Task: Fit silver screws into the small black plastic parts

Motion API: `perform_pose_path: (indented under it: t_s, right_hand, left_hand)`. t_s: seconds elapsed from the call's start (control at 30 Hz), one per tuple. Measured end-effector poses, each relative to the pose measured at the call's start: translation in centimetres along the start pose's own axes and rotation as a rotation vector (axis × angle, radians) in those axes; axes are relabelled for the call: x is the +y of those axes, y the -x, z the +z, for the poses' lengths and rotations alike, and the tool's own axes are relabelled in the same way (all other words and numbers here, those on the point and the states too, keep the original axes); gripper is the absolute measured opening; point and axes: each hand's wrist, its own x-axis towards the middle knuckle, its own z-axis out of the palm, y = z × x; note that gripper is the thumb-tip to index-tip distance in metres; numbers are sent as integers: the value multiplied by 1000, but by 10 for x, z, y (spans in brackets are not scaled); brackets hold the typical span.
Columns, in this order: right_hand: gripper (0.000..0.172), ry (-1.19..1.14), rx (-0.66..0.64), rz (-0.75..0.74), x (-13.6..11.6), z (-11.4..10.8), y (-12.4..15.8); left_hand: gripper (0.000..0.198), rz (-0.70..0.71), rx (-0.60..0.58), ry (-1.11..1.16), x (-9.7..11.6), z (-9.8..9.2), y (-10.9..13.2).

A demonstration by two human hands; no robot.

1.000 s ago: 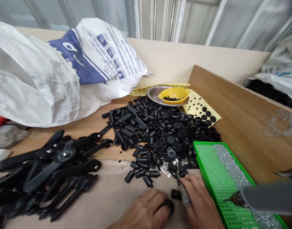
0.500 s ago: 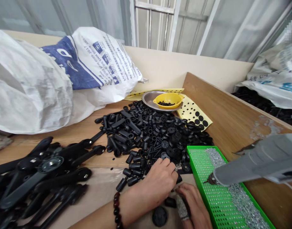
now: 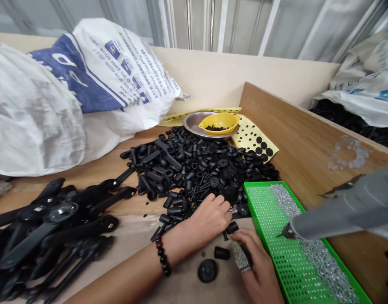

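My left hand (image 3: 213, 216) reaches over the near edge of a pile of black plastic parts (image 3: 194, 164), fingers curled downward; whatever they pinch is hidden. A small screw (image 3: 225, 235) shows just below it. My right hand (image 3: 259, 264), one digit wrapped in pale material, rests beside the green basket with fingers apart. Its fingertips are at a short black sleeve (image 3: 232, 227); I see no firm grip on it. Between my forearms lie another black sleeve (image 3: 222, 253) and a round black cap (image 3: 208, 270) on the work surface.
A green perforated basket (image 3: 249, 198) of small silvery pieces stands at right, under a grey power screwdriver (image 3: 336, 211). Assembled black arms (image 3: 61, 228) lie at left. Behind are white sacks (image 3: 124, 76), a metal dish (image 3: 192, 126) with a yellow bowl (image 3: 219, 123), and dotted sticker sheets (image 3: 255, 139).
The view has shifted, so most things sit higher and slightly left. My right hand has drawn a little away from my left, uncovering the screw and more of the sleeve between them.
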Motion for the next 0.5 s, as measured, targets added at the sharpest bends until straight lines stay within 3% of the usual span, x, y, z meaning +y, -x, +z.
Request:
perform_pose_path:
  t_s: [0.13,0.27,0.5]
  right_hand:
    - [56,-38,-15,-62,12,-1,2]
    - [47,-100,-26,-94,21,-3,3]
    - [32,-134,-17,-101,6,-7,-1]
  left_hand:
    - [16,-59,54,114,-7,1,3]
    - [20,-165,113,266,-6,-5,9]
    - [15,-311,133,760,10,-22,25]
